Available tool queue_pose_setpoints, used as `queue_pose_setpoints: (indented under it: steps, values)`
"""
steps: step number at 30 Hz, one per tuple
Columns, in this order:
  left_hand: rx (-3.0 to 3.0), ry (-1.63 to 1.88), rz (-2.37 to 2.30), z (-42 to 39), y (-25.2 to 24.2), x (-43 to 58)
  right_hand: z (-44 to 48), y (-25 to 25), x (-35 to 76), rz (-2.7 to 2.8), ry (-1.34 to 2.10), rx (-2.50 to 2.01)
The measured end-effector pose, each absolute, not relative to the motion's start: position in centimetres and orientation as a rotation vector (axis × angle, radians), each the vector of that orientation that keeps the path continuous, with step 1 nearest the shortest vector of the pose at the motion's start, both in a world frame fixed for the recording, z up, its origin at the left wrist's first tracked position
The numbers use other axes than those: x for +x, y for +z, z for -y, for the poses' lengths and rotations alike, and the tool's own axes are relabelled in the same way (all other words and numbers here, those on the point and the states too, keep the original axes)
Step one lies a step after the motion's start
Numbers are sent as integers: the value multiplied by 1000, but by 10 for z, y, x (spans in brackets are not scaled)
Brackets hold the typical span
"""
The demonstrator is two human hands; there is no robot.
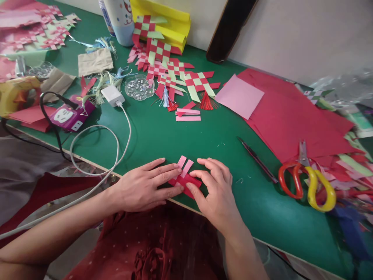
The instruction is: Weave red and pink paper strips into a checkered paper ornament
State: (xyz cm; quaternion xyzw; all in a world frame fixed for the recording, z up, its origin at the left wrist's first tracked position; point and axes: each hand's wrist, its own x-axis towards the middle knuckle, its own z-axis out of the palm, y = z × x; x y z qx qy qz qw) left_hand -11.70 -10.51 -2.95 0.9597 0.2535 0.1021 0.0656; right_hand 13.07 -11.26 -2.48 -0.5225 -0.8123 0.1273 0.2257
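A small weave of red and pink paper strips [184,179] lies at the table's front edge between my hands. Two pink strip ends stick up from it, away from me, and red ends spread to the right. My left hand [145,186] lies flat with its fingers stretched, the fingertips pressing down the weave's left side. With curved fingers, my right hand [215,188] holds the weave's right side, thumb on the red strips and index finger near the pink ones. Part of the weave is hidden beneath my fingers.
Loose pink strips [188,116] and several finished woven paper fish [167,66] lie beyond. At right are a pen [258,160], scissors [304,175], red paper sheets [291,112] and a pink square [240,96]. A white charger cable [118,155] loops at left near my forearm.
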Motion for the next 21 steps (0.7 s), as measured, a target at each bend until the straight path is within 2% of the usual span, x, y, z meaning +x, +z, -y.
queue_pose_setpoints:
  steps: [21]
  values:
    - [2859,287,-747,104,-26,-118,113,-30,131,2200,314,-1407]
